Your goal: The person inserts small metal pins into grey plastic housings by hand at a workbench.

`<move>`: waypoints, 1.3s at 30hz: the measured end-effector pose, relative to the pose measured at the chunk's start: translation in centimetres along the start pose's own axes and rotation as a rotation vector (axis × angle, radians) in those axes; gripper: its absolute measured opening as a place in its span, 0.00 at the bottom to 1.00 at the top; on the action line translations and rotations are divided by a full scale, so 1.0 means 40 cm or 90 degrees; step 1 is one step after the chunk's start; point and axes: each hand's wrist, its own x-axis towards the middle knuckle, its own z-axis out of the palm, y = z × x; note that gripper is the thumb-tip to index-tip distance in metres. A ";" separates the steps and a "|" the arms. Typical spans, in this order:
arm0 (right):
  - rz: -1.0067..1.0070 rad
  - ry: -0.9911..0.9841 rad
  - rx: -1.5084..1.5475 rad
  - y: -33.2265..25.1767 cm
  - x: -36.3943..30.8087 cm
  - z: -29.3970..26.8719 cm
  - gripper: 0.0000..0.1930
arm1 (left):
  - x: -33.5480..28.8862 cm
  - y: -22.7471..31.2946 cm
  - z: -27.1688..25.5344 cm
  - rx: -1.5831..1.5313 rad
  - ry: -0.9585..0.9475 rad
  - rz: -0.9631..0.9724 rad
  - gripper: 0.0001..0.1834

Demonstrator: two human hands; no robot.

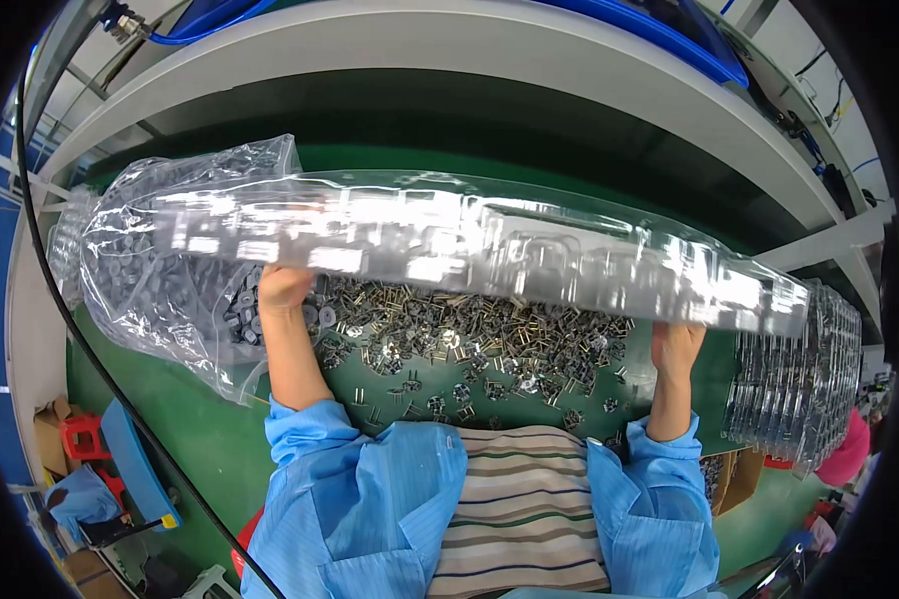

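Note:
A long, clear plastic blister tray is held up, tilted, across the workbench, with moulded pockets showing along it. My left hand grips its lower edge toward the left, the fingers partly seen through the plastic. At the right part of the same edge, my right hand has hold of it, with its fingers mostly behind the tray. Below and behind the tray lies a heap of small metal parts with pins. Beside my left hand sits a clear plastic bag of small grey round parts, some spilling from its mouth.
A stack of clear blister trays stands at the right end of the green bench. Above the far side runs a white shelf carrying blue trays. A black cable hangs down the left. Below right is a cardboard box.

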 end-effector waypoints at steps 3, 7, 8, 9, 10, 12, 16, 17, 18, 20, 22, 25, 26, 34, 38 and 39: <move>-0.057 -0.032 -0.161 -0.015 0.022 -0.055 0.22 | 0.005 0.023 0.012 -0.011 -0.002 0.021 0.47; -0.087 -0.124 0.069 -0.104 0.062 0.003 0.18 | 0.028 0.027 -0.033 -0.076 -0.069 0.057 0.49; -0.110 -0.101 0.081 -0.117 0.060 0.027 0.17 | 0.050 0.032 -0.001 -0.142 -0.151 0.072 0.49; -0.123 -0.003 0.020 -0.114 0.066 0.059 0.16 | 0.061 0.035 0.037 -0.144 -0.156 0.069 0.49; -0.129 -0.001 0.019 -0.116 0.076 0.054 0.16 | 0.067 0.048 0.078 -0.079 -0.027 0.043 0.50; -0.070 -0.058 0.035 -0.117 0.092 0.040 0.17 | 0.077 0.052 0.095 -0.015 0.095 0.020 0.52; -0.110 -0.015 -0.018 -0.158 0.107 0.115 0.10 | 0.095 0.054 0.105 -0.041 0.016 -0.003 0.51; -0.133 -0.013 -0.012 -0.158 0.116 0.128 0.10 | 0.102 0.051 0.128 0.004 0.001 0.019 0.49; -0.135 -0.050 -0.008 -0.155 0.110 0.136 0.09 | 0.103 0.055 0.147 0.049 -0.013 0.044 0.47; -0.177 -0.084 0.003 -0.144 0.124 0.151 0.10 | 0.104 0.047 0.147 0.098 0.013 0.021 0.49; -0.096 -0.035 -0.017 -0.142 0.123 0.145 0.09 | 0.108 0.048 0.166 0.100 0.061 -0.011 0.40; -0.102 -0.093 0.003 -0.162 0.131 0.151 0.09 | 0.111 0.061 0.180 0.154 0.141 -0.030 0.32; -0.123 -0.089 0.005 -0.168 0.133 0.147 0.09 | 0.115 0.060 0.177 0.153 0.126 -0.014 0.32; -0.060 -0.183 -0.069 -0.196 0.060 0.091 0.13 | 0.089 0.050 0.143 0.106 0.138 0.037 0.31; -0.024 -0.233 -0.152 -0.198 0.050 0.064 0.16 | 0.089 0.096 0.233 0.112 0.195 0.008 0.32; -0.031 -0.234 -0.235 -0.208 0.050 0.059 0.19 | 0.095 0.088 0.222 0.115 0.201 0.024 0.31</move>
